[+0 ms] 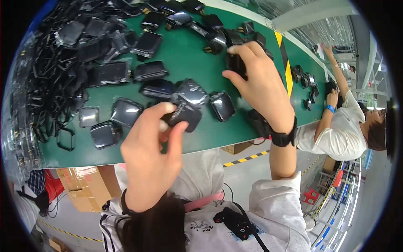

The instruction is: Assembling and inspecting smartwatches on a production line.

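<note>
My left hand (151, 153) pinches a dark, flat square piece with rounded corners (187, 116) between thumb and fingers, just above the green table. Right behind it lies a glossy dark square case (191, 92), and another case (222, 106) rests to its right. Over at the back right, my right hand (265, 80) has thumb and fingers round a black block-shaped piece (236, 65). Its fingers partly hide that piece, so its exact kind does not show. Black blocks with gold-coloured prongs (215, 44) lie beside it.
Black square frames (54, 88) and film-wrapped dark cases (126, 111) pile up on the left. Yellow-and-black tape (283, 63) crosses the green tabletop (189, 147) at right. Beyond it, a person in white (340, 130) works near more black pieces. A cardboard box (90, 187) stands below.
</note>
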Demonstrator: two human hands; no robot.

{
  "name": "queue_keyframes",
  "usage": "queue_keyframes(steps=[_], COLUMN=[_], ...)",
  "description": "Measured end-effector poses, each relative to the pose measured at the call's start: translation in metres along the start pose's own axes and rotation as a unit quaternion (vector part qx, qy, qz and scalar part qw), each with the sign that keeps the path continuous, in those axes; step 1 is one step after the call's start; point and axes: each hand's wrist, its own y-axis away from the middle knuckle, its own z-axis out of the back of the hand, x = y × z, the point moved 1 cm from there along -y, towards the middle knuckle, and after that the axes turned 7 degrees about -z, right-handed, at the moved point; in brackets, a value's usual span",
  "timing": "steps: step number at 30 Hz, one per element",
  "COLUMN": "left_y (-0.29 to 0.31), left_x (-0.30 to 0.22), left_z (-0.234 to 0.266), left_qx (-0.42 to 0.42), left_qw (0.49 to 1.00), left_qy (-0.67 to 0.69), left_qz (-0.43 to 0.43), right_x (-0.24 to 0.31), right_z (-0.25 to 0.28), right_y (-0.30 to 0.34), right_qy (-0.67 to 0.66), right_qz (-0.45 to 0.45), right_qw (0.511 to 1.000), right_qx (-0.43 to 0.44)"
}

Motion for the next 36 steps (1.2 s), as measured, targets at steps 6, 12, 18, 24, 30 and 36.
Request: queue_keyframes(steps=[6,12,18,24,30,36], left_y=[-0.008,0.007,0.021,0.020,0.017,0.018], left_x=[0.000,0.031,0.037,0.049,0.054,0.044], left_z=[0.017,0.054,0.086,0.100,0.090,0.078], left_qx=[-0.016,-0.037,-0.128,-0.214,-0.226,-0.137], left_qw=[0.998,0.798,0.866,0.861,0.820,0.760], left_qy=[0.055,0.592,0.480,0.459,0.522,0.633], left_qz=[0.026,0.105,0.062,0.040,0.065,0.054], right_x=[0.048,0.110,0.171,0.167,0.182,0.176], right_z=[0.032,0.001,-0.055,-0.045,-0.006,-0.014], right_y=[-0.007,-0.058,-0.123,-0.127,-0.059,-0.017], right_qy=[-0.149,-0.264,-0.147,-0.218,-0.226,-0.137], right_qz=[0.117,0.269,0.316,0.263,0.268,0.348], right_qw=[0.982,0.916,0.937,0.935,0.924,0.926], right_qx=[0.019,0.139,0.004,0.091,0.153,0.042])
